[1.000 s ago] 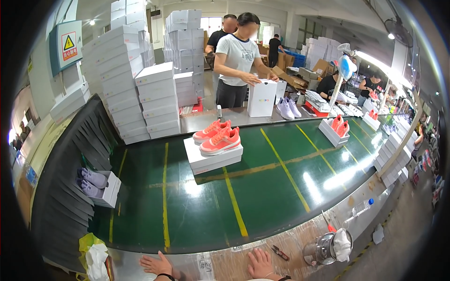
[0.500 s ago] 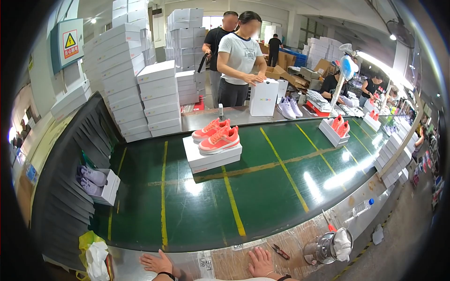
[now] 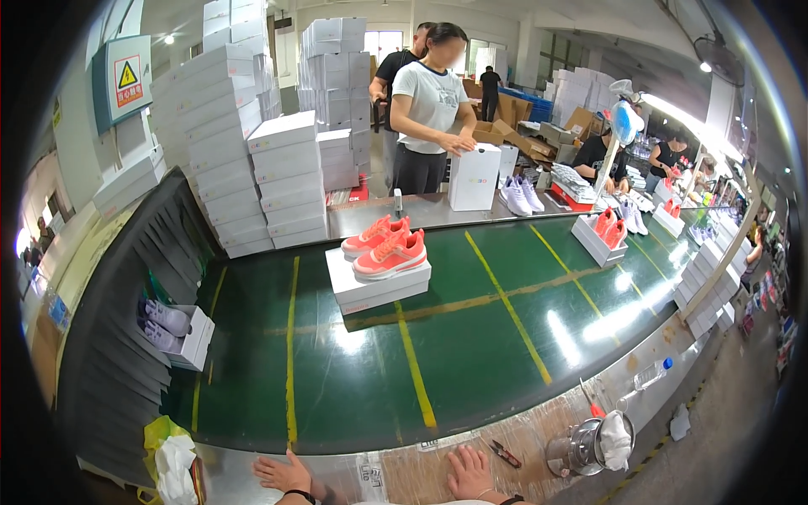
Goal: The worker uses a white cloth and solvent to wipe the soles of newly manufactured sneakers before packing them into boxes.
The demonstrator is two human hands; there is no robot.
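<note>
My left hand [image 3: 281, 473] lies flat with its fingers spread on the metal ledge [image 3: 231, 471] at the near edge of the green conveyor belt [image 3: 471, 353]. My right hand [image 3: 470, 471] rests open on the taped brown covering of the same ledge, holding nothing. Just right of it lies a pair of thread snips [image 3: 506, 454]. Ahead on the belt, coral sneakers [image 3: 391, 257] stand on top of a white shoebox [image 3: 381, 290]. At the left, lilac sneakers [image 3: 168, 318] sit in an open white box [image 3: 198, 338] beside the dark strip curtain [image 3: 109, 328].
A metal pot [image 3: 576, 446] with a white cloth, a red-handled tool [image 3: 597, 410] and a plastic bottle [image 3: 652, 373] stand or lie on the ledge at right. A yellow-and-white bag [image 3: 172, 454] is at lower left. Across the belt, a person [image 3: 429, 101] touches an upright shoebox [image 3: 474, 178].
The belt's yellow lines and the coral sneakers on their box have shifted slightly left. White sneakers now show beyond the far right box. My hands stay in place.
</note>
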